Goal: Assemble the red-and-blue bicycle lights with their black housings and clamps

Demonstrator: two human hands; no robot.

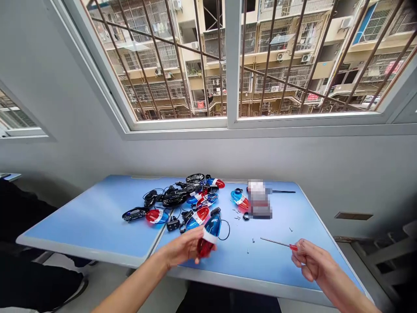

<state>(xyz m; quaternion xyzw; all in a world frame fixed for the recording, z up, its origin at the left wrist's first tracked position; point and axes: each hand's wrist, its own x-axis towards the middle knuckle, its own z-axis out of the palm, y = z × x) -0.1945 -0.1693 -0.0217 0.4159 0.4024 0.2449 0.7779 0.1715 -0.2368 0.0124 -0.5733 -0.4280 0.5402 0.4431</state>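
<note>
My left hand (186,248) is closed round a blue and red light unit (211,234) with a white band, held above the table's front edge, its blue end pointing up. A thin black cable loops out on its right side. My right hand (309,260) grips a screwdriver (276,242) by its red handle; the metal shaft points left, well apart from the light unit. Small screws (253,240) lie on the blue table (228,261) between the two hands. Behind my left hand rests another red and blue light (197,218).
A pile of black parts and cables (176,195) with more lights covers the table's back middle. A blue and red light (240,200) lies beside a pixelated object (259,200). Dark clothing of a person (26,278) shows at the left. A barred window (233,124) is behind.
</note>
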